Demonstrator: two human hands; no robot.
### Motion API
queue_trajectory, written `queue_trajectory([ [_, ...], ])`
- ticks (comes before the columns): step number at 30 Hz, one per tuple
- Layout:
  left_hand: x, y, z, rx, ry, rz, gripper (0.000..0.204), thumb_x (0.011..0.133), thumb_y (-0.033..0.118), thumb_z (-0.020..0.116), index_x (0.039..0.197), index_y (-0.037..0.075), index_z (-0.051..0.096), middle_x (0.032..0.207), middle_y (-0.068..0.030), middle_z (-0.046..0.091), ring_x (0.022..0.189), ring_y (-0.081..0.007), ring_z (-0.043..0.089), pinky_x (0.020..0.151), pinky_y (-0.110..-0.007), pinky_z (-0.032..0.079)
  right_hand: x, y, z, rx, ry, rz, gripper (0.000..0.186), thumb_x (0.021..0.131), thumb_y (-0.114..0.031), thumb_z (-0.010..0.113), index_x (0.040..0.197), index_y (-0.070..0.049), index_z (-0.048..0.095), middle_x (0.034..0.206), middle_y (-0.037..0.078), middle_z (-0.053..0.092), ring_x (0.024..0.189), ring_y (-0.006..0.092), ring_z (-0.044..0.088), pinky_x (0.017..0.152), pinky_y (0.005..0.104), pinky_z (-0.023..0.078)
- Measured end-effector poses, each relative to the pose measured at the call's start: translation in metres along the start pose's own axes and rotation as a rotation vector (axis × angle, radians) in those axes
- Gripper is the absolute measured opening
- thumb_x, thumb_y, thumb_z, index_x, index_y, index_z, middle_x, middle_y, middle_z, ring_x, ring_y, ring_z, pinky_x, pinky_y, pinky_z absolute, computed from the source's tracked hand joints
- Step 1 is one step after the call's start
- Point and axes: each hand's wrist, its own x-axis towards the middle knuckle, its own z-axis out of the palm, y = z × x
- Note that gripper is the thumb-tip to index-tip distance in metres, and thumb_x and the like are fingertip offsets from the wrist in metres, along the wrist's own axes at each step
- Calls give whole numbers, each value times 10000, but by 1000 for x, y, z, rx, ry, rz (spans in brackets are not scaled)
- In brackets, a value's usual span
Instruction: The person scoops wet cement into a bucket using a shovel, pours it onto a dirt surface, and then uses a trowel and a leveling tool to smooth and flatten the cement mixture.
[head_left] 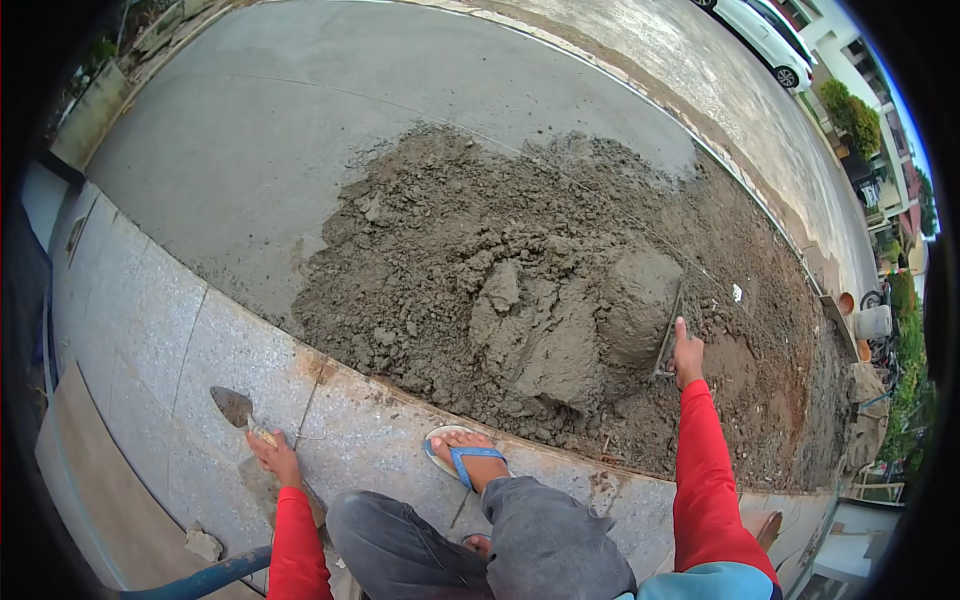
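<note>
My left hand [279, 462], in a red sleeve, grips the handle of a pointed trowel [236, 406] over the speckled paving at lower left. My right hand [688, 355] is closed on a flat float [667, 335], its blade at the right side of a rounded lump of wet grey mortar [640, 305]. Around and left of that lump lies loose, crumbly mortar [420, 250]. Beyond it stretches a smooth grey layer [220, 140] with a thin string or line crossing it.
My sandalled foot [465, 450] rests on the paved edge [230, 340]. A board [90, 470] and a blue tube [200, 572] lie lower left. At right are brown soil [780, 380], a metal edge strip and buckets [872, 322]. A white car [760, 40] stands across the road.
</note>
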Motion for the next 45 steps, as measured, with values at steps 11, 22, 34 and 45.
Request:
queue_trajectory([
  [11,19,-12,-24,52,-183,-31,831,869,478,542,1492,133,112,1567,-98,46,1429,-336,36,1094,-575,41,-33,-4,56,-32,-58,135,501,862,-535,591,669,-123,383,523,-42,287,383,109,308,360,275,246],
  [22,32,-25,-28,52,-217,-42,891,839,467,589,1487,86,111,1559,-116,70,1425,-333,62,1125,-499,83,-88,-26,178,-298,-454,-322,624,863,-521,581,731,87,521,585,198,538,481,301,507,544,426,450],
  [34,39,-9,-43,306,-222,96,1050,771,515,669,1460,-13,79,1524,-218,109,1414,-362,92,1130,-497,107,-157,107,131,269,-60,151,439,918,-414,575,788,4,531,547,16,453,402,127,408,365,306,339],
  [45,5,41,-17,235,-335,30,1095,749,489,706,1471,5,40,1538,-194,82,1423,-339,80,1127,-496,86,-103,-9,380,-89,-316,-381,599,881,-467,581,705,101,511,691,311,575,706,460,591,672,491,463],
])
